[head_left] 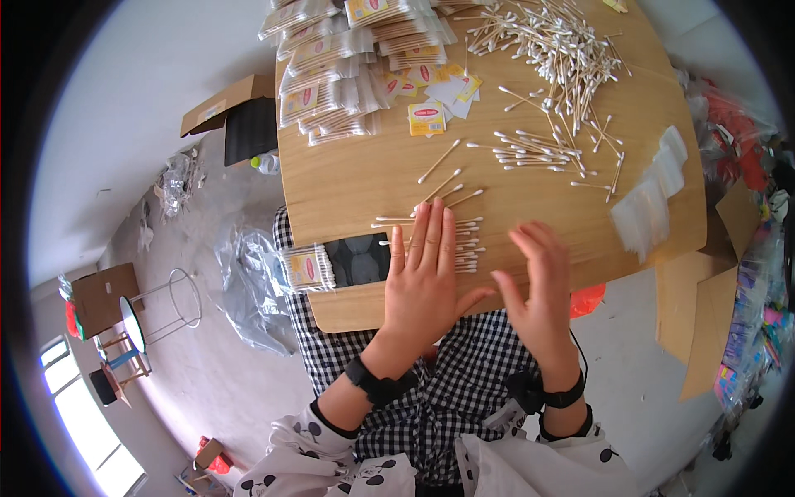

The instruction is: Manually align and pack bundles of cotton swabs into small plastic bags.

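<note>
My left hand [424, 269] lies flat with fingers stretched out over a small bunch of wooden cotton swabs [469, 249] near the table's front edge. White tips stick out on both sides of it; the palm hides the middle of the bunch. Just right of the bunch, my right hand [540, 282] is raised with thumb and fingers apart, holding nothing, slightly blurred. Left of my left hand is a dark, glossy flat piece [358, 258]. Beside that, a clear bag of swabs with a yellow card [305, 268] reaches over the table edge. A few loose swabs [439, 161] lie beyond my fingertips.
Filled swab bags [327, 74] are piled at the far left of the table [348, 182], next to yellow-and-white cards [426, 118]. A large heap of loose swabs [563, 58] lies far right. Empty clear bags [650, 203] fan out near the right edge. Cardboard boxes [704, 290] stand beside the table.
</note>
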Demonstrator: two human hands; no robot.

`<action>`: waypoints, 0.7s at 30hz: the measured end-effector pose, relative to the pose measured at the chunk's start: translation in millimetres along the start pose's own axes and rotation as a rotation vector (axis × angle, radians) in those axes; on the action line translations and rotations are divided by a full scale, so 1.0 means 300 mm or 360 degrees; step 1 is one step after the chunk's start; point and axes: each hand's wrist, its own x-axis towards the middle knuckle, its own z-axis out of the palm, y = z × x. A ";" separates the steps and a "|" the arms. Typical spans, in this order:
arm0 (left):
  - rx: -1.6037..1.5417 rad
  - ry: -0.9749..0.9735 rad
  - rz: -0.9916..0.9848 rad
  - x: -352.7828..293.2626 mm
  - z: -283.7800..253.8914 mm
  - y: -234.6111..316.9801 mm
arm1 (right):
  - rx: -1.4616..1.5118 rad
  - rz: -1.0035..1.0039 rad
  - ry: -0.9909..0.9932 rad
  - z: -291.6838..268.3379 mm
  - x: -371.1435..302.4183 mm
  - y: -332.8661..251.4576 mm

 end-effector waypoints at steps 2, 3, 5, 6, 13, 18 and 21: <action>-0.0135 0.0065 -0.0026 0.000 -0.021 -0.027 | -0.0015 -0.0078 -0.0082 0.028 0.021 -0.016; -0.0263 0.0120 -0.0057 -0.001 -0.038 -0.044 | -0.0001 -0.0079 -0.0139 0.039 0.028 -0.020; -0.0381 0.0251 -0.0045 0.004 -0.072 -0.078 | 0.0002 -0.0080 -0.0200 0.061 0.037 -0.024; -0.0493 0.0266 -0.0048 0.013 -0.085 -0.100 | -0.0005 -0.0088 -0.0237 0.069 0.040 -0.030; -0.0593 0.0137 0.0120 0.074 -0.099 -0.113 | 0.0101 -0.0081 -0.0288 0.102 0.072 -0.056; -0.0671 0.0447 -0.0065 0.008 -0.109 -0.181 | -0.0004 -0.0149 -0.0438 0.086 0.089 -0.049; -0.0531 0.0368 -0.0078 -0.016 -0.133 -0.196 | -0.0021 -0.0183 -0.0446 0.095 0.089 -0.049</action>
